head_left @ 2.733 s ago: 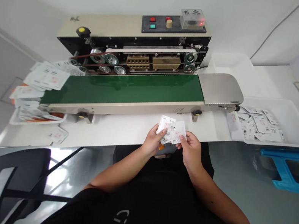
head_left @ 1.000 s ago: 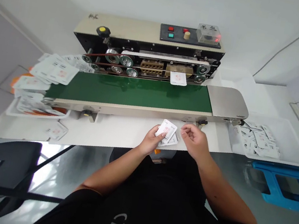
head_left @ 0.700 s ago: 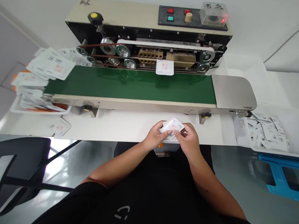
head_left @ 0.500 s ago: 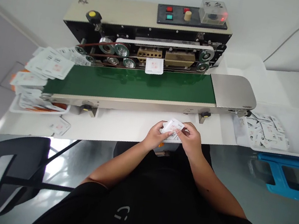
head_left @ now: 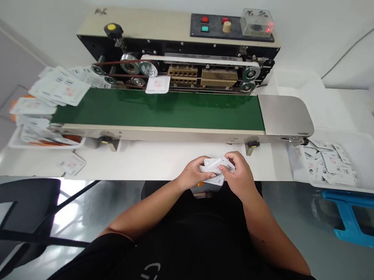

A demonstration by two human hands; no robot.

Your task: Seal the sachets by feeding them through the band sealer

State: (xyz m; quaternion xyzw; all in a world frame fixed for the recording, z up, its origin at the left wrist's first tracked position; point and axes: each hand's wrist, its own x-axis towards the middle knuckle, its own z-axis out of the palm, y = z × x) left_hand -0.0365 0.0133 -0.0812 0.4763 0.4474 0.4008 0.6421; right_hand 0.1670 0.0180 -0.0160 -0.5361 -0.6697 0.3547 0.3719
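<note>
My left hand (head_left: 192, 175) and my right hand (head_left: 241, 177) meet at the table's front edge, both closed on a small stack of white sachets (head_left: 217, 166). The right hand's fingers pinch the top sachet of the stack. Behind them runs a band sealer (head_left: 174, 46) with a green conveyor belt (head_left: 163, 109). One white sachet (head_left: 157, 84) rides along the belt's far edge, under the sealing wheels, left of centre.
A white bin (head_left: 367, 162) of loose sachets sits at the right beside the sealer's steel infeed plate (head_left: 283, 116). Sealed sachets pile in a tray (head_left: 50, 94) at the belt's left end. A blue stool (head_left: 361, 219) stands at the right, a black chair (head_left: 3, 218) at the lower left.
The sachet in the sealer has travelled leftwards along the belt. My right hand, free a second ago, has come back onto the stack and pinches its top sachet.
</note>
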